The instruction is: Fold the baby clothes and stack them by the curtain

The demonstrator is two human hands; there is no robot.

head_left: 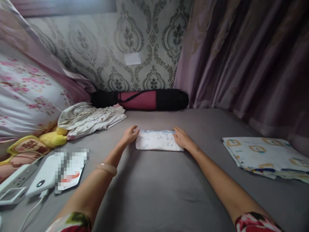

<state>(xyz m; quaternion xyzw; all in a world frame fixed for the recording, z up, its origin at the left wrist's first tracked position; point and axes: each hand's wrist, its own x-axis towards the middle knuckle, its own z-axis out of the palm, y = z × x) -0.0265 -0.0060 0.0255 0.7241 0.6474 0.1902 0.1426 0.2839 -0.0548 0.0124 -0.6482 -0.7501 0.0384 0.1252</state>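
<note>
A small white cloth point(158, 141) with faint blue-grey prints and a blue edge lies folded into a flat rectangle on the grey bed sheet point(154, 187). At its far left corner, the curled fingers of my left hand point(131, 135) pinch the edge. My right hand point(182, 138) grips the far right corner, thumb and fingers closed on the fabric. Both fingertip contacts are partly hidden. To the right lies a folded cloth stack point(265, 153), white with orange and blue prints.
Crumpled white clothing point(94, 117) lies at the back left. A red and black roll bag point(140, 100) rests along the wall. At left are a yellow plush toy point(54, 138), a power strip point(18, 178), a white power bank point(44, 174) and a phone point(72, 170). Purple curtains point(229, 58) hang right.
</note>
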